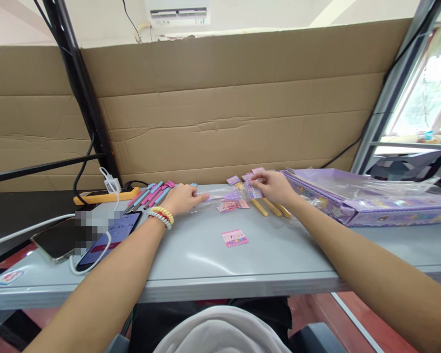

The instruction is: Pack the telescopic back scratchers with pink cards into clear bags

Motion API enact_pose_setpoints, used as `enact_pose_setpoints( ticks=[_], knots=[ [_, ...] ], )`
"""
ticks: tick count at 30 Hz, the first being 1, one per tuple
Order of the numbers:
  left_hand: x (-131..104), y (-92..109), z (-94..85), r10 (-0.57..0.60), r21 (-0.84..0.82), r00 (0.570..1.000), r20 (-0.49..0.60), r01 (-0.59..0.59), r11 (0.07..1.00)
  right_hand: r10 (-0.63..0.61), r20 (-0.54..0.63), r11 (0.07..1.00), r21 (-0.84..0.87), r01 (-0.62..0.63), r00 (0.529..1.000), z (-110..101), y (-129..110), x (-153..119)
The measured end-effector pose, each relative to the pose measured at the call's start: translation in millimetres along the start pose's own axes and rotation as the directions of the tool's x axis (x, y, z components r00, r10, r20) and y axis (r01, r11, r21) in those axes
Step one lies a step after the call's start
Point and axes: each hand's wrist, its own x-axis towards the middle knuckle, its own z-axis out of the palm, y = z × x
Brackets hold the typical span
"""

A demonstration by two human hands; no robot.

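Note:
A clear plastic bag (213, 195) lies stretched between my hands, just above or on the table; purple shapes show inside it. My left hand (183, 198) has its thumb and fingers closed on the bag's left end. With thumb and fingertips, my right hand (272, 186) pinches a small purple printed card (255, 191) at the bag's right end; whether it is attached to the bag I cannot tell. Several pink printed cards (228, 207) lie below the bag, and a single pink card (235, 238) sits nearer to me. Yellow pens (259, 207) lie beneath my right hand.
Pink and blue pens (152, 193) lie left of my left hand. Two phones and a white cable (108, 245) occupy the left side, beside a yellow power strip (112, 196). A purple box (375, 208) with clear plastic stands right. Cardboard (235, 108) walls the back.

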Motion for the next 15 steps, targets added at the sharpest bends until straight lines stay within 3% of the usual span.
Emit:
enact_pose_setpoints(
  ticks=[6, 15],
  knots=[
    [0.2, -0.2, 1.0, -0.007, -0.015, 1.0, -0.003, 0.007, 1.0, -0.078, 0.04, 0.997, 0.025, 0.077, 0.996, 2.6, 3.4, 0.1],
    [-0.6, 2.0, -0.9, -0.002, -0.017, 1.0, 0.0, 0.002, 1.0, -0.024, 0.13, 0.994, 0.106, 0.01, 0.991, 1.8, -0.1, -2.3]
  ],
)
